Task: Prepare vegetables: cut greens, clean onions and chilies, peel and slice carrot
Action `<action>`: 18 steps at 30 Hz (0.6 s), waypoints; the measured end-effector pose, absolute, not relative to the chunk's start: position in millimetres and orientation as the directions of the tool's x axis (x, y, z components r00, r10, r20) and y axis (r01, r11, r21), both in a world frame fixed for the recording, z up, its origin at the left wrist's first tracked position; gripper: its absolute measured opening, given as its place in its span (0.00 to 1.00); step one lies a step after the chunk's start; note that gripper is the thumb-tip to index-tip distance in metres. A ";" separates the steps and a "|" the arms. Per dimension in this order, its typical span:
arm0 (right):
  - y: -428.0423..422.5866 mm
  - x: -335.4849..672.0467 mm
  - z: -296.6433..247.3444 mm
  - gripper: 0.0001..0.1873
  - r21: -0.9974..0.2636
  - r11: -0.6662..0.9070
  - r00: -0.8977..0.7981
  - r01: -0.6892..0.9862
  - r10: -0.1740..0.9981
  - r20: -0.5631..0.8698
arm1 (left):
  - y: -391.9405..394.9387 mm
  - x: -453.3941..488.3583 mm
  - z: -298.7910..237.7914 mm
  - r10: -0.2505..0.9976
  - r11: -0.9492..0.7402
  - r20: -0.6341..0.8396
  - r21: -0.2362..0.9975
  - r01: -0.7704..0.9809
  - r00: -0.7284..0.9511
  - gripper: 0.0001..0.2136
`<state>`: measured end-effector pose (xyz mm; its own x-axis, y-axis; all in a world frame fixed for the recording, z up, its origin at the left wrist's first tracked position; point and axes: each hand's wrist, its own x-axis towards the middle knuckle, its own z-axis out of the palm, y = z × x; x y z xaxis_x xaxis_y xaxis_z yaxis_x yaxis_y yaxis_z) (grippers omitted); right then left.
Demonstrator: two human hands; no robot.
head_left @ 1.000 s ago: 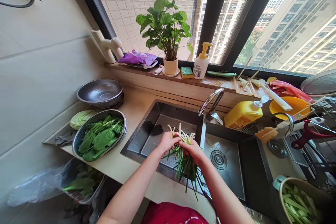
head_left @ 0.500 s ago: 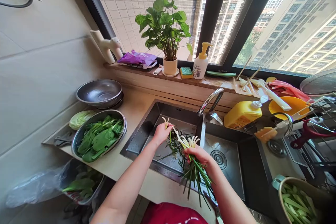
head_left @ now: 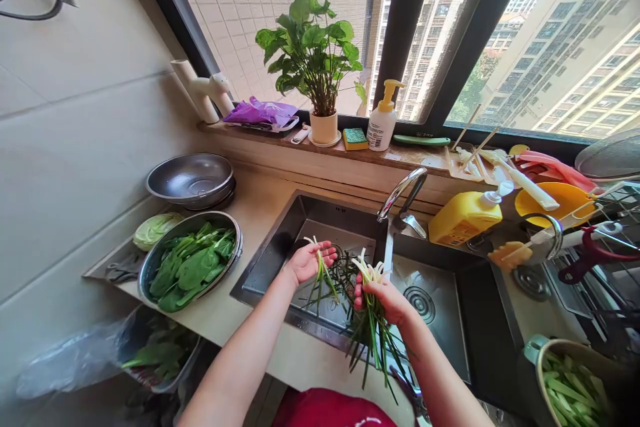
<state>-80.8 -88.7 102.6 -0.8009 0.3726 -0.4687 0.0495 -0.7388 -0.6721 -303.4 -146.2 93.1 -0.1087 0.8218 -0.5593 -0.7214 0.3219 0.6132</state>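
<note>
My right hand (head_left: pixel 383 297) is wrapped round a bunch of chives (head_left: pixel 375 333), white root ends up, green leaves hanging over the sink's front edge. My left hand (head_left: pixel 307 263), palm up with its fingers fairly straight, has a few thin chives (head_left: pixel 323 283) under the thumb; their green ends dangle into the left basin. Both hands are over the steel sink (head_left: pixel 270 240), a short gap apart. Loose dark green trimmings (head_left: pixel 345 273) lie on the basin floor between and below them.
A bowl of leafy greens (head_left: pixel 193 267) stands left of the sink, near a cabbage piece (head_left: pixel 156 230) and a dark pan (head_left: pixel 190 177). The faucet (head_left: pixel 403 193) rises behind the basins. A yellow bottle (head_left: pixel 465 217) is at the right, a pot of cut green pieces (head_left: pixel 573 380) at lower right.
My left hand has drawn away from the bunch and turned palm up, its fingers loosening, with a few chives separated in it. My right hand keeps the bunch, slightly lower.
</note>
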 end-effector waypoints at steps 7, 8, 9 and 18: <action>-88.5 -112.2 110.7 0.17 -0.883 -0.470 -0.704 0.023 0.619 -0.348 | -146.1 -275.4 112.9 0.916 0.303 -0.376 0.421 -0.855 0.140 0.15; -88.8 -115.1 110.9 0.18 -0.898 -0.439 -0.716 0.037 0.614 -0.330 | -144.8 -270.5 116.2 0.916 0.290 -0.384 0.429 -0.855 0.118 0.15; -89.0 -117.2 110.7 0.18 -0.909 -0.412 -0.726 0.059 0.607 -0.323 | -143.7 -265.9 119.3 0.913 0.280 -0.397 0.442 -0.852 0.094 0.14; -83.4 -111.0 98.7 0.17 -0.907 -0.405 -0.676 0.118 0.636 -0.372 | -152.1 -246.8 123.2 0.897 0.356 -0.441 0.738 -0.573 -0.011 0.13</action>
